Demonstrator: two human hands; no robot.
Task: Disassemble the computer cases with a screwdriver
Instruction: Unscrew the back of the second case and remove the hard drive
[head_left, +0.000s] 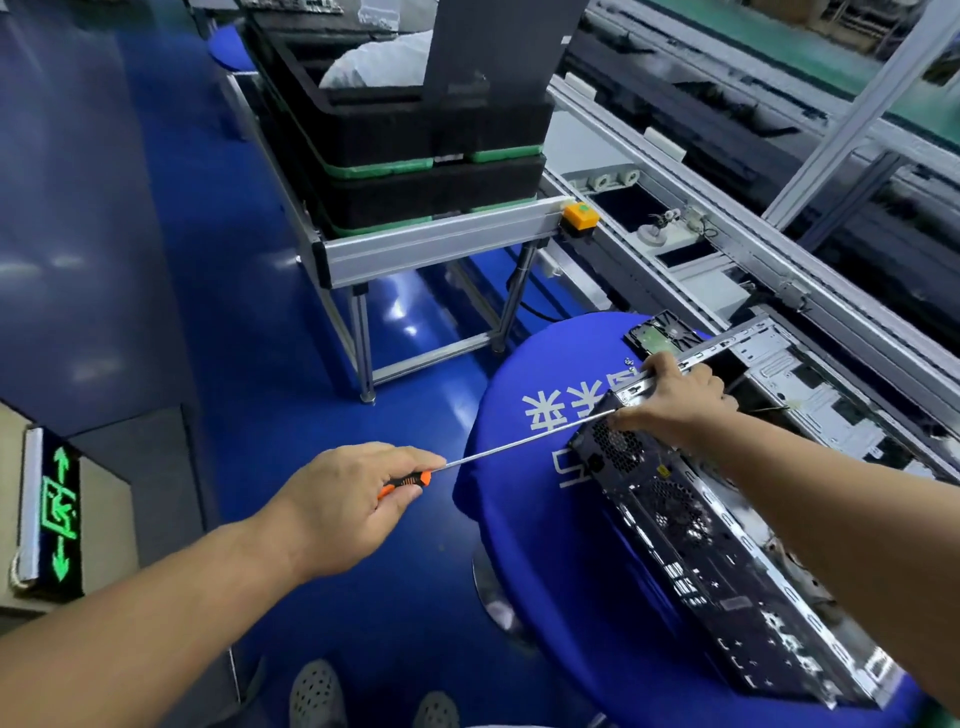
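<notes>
The left hand (345, 506) reached forward on a bare, nearly straight arm, back of the hand up, fingers curled round the orange-and-black handle of a long slim steel screwdriver (511, 443). The right hand (675, 397) stretched further out, at the screwdriver's tip, palm down, fingers bent over the top corner edge of a dark perforated metal computer case (696, 530).

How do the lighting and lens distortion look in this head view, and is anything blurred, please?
Head view: bright overhead lamps leave white glare patches on the glossy blue floor; the wide lens bends the conveyor rails and stretches both forearms at the edges; the screwdriver and case read fairly sharp, while the top right corner is soft.
</notes>
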